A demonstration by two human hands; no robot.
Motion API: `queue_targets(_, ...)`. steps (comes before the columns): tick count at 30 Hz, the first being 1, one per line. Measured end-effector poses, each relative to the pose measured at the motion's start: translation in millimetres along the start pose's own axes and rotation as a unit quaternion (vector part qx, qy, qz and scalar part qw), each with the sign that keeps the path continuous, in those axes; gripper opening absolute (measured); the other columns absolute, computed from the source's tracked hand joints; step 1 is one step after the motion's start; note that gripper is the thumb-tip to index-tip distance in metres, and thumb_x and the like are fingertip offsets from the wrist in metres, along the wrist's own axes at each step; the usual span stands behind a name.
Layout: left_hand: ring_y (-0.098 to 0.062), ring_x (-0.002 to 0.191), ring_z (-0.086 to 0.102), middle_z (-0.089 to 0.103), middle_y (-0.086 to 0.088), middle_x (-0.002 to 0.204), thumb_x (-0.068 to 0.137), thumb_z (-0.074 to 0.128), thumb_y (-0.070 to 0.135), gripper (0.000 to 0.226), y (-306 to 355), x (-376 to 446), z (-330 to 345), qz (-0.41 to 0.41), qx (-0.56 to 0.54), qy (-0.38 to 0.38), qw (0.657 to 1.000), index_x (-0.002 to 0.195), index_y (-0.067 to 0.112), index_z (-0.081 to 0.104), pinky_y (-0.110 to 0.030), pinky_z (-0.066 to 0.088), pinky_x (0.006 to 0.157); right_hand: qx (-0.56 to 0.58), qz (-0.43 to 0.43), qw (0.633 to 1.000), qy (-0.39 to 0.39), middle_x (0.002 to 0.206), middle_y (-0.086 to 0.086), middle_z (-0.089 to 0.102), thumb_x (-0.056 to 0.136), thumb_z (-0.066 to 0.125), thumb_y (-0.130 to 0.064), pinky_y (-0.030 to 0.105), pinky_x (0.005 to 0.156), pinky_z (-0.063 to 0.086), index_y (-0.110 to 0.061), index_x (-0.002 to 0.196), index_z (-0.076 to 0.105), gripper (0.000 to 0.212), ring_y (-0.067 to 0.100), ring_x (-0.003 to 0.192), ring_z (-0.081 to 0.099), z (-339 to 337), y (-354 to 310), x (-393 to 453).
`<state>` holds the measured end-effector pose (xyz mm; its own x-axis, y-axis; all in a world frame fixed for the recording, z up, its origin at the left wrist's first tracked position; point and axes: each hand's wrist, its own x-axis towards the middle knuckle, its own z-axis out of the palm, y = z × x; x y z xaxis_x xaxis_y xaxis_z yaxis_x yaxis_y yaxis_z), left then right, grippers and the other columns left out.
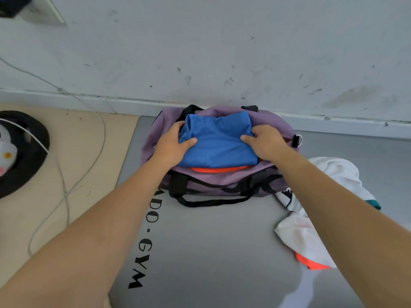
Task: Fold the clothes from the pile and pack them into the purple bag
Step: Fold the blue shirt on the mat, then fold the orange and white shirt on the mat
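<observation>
We see folded blue mesh shirt [219, 143] atop open purple fabric duffel bag [282, 125], frame centre; left hand [172, 144] and right hand [265, 142] fingers curled, gripping its short ends; long axis left-right, opening directly below.

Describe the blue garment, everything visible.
The folded blue garment is a rough rectangle of finely textured, mesh-like fabric. It lies flat across the open top of the purple bag, over something orange that shows at its near edge. The left hand grips its left edge and the right hand its right edge, thumbs on top.
</observation>
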<state>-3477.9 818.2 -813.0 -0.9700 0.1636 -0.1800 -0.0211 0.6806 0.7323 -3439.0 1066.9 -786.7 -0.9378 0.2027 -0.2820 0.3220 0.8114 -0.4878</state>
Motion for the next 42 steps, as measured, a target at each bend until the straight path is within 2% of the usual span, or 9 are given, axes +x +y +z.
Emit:
queue_targets(7, -0.029, 0.110, 0.063, 0.063, -0.005, 0.128, 0.081, 0.054, 0.074, 0.091, 0, -16, -13, -0.004, 0.193, -0.040, 0.980, 0.148, 0.021, 0.022, -0.044, 0.051, 0.086, -0.137, -0.032, 0.990, 0.008, 0.093, 0.010, 0.065, 0.087, 0.049, -0.067, 0.035, 0.066, 0.039, -0.008, 0.107, 0.055, 0.062, 0.028, 0.083, 0.057, -7, 3, -22)
queue_targets(11, -0.024, 0.074, 0.060, 0.063, 0.009, 0.072, 0.078, 0.050, 0.076, 0.064, 7, -47, -26, 0.099, 0.244, 0.048, 0.964, 0.107, 0.019, 0.039, -0.036, 0.035, 0.075, -0.160, -0.040, 0.986, 0.026, 0.065, -0.004, 0.051, 0.077, 0.044, -0.079, 0.032, 0.059, 0.036, -0.016, 0.077, 0.046, 0.064, 0.021, 0.069, 0.051, -20, 7, -45)
queue_targets(18, -0.021, 0.065, 0.050, 0.053, 0.005, 0.058, 0.086, 0.021, 0.076, 0.072, 26, -52, -51, 0.154, 0.395, 0.061, 0.904, 0.052, 0.019, 0.048, -0.038, 0.026, 0.076, -0.209, -0.021, 0.978, -0.010, 0.066, -0.002, 0.055, 0.073, 0.023, -0.088, 0.032, 0.066, 0.037, -0.018, 0.062, 0.056, 0.078, 0.024, 0.074, 0.056, -43, 0, -54)
queue_targets(22, -0.026, 0.092, 0.061, 0.067, -0.004, 0.082, 0.084, 0.009, 0.082, 0.087, 33, -34, -50, 0.064, 0.474, -0.031, 0.878, 0.088, 0.020, 0.070, -0.043, 0.029, 0.094, -0.220, -0.017, 0.975, 0.021, 0.124, 0.005, 0.062, 0.077, 0.029, -0.085, 0.040, 0.083, 0.043, -0.018, 0.131, 0.048, 0.088, 0.031, 0.111, 0.059, -38, -4, -45)
queue_targets(26, -0.030, 0.133, 0.045, 0.035, -0.009, 0.156, 0.086, 0.029, 0.079, 0.093, 31, -30, -47, 0.079, 0.410, 0.040, 0.908, 0.153, 0.016, 0.018, -0.051, 0.031, 0.105, -0.157, -0.061, 0.981, 0.095, 0.139, 0.005, 0.053, 0.081, 0.035, -0.079, 0.046, 0.086, 0.046, -0.028, 0.150, 0.018, 0.087, 0.035, 0.116, 0.057, -38, -9, -42)
queue_targets(30, -0.031, 0.133, 0.042, 0.028, -0.008, 0.157, 0.087, 0.035, 0.074, 0.090, 37, -42, -39, 0.097, 0.380, 0.079, 0.916, 0.154, 0.018, 0.016, -0.052, 0.034, 0.100, -0.067, -0.117, 0.983, 0.127, 0.135, 0.009, 0.052, 0.090, 0.048, -0.060, 0.044, 0.091, 0.045, -0.032, 0.150, 0.024, 0.070, 0.032, 0.120, 0.051, -38, -9, -54)
queue_targets(34, -0.033, 0.106, 0.054, 0.059, -0.012, 0.118, 0.091, 0.047, 0.052, 0.053, 64, -73, -10, 0.212, 0.358, 0.155, 0.896, 0.118, 0.008, 0.059, -0.045, 0.041, 0.081, 0.003, -0.181, 0.937, 0.298, 0.109, 0.015, 0.056, 0.090, 0.057, -0.031, 0.042, 0.088, 0.043, -0.009, 0.125, 0.056, 0.041, 0.033, 0.100, 0.052, -26, 4, -90)
queue_targets(38, -0.030, 0.053, 0.054, 0.055, -0.007, 0.056, 0.089, 0.054, 0.033, 0.035, 100, -113, 50, 0.322, 0.233, 0.131, 0.908, 0.063, 0.011, 0.057, -0.031, 0.031, 0.045, 0.051, -0.065, 0.926, 0.370, 0.101, 0.019, 0.055, 0.087, 0.061, -0.013, 0.045, 0.081, 0.045, -0.001, 0.111, 0.059, 0.027, 0.037, 0.093, 0.054, 4, 68, -141)
queue_targets(42, -0.036, 0.059, 0.056, 0.060, -0.009, 0.060, 0.091, 0.056, 0.030, 0.039, 113, -151, 123, 0.231, 0.165, -0.032, 0.958, 0.058, 0.017, 0.041, -0.030, 0.029, 0.050, 0.038, 0.223, 0.949, 0.221, 0.121, 0.027, 0.049, 0.082, 0.066, -0.016, 0.049, 0.087, 0.043, -0.003, 0.131, 0.048, 0.054, 0.046, 0.108, 0.050, 43, 141, -186)
